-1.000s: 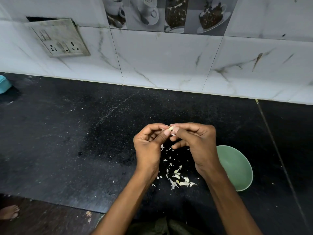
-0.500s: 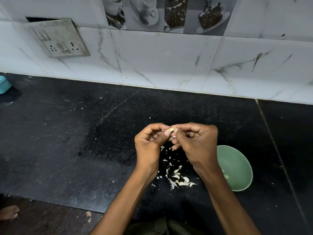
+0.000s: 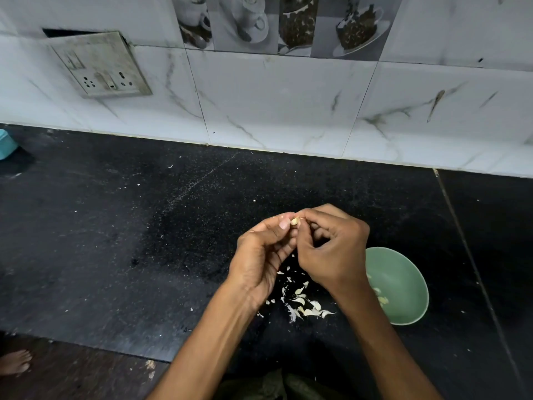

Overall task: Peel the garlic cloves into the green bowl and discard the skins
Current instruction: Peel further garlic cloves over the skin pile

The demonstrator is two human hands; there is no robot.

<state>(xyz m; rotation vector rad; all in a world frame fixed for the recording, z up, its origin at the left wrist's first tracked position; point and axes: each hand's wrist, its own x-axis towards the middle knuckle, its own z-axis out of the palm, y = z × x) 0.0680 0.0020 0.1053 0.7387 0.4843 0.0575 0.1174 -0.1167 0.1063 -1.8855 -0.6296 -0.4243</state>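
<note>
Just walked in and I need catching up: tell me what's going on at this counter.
A person is peeling garlic. Both hands, the left hand and right hand, pinch one garlic clove at their fingertips above the black counter. Loose skins lie scattered on the counter below the hands. The green bowl to the right already holds a few peeled pieces.

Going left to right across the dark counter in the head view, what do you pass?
Blue container at the edge → left hand → garlic clove pinched between both hands → right hand → green bowl. The garlic skins lie below the hands, so their place is unclear.
</note>
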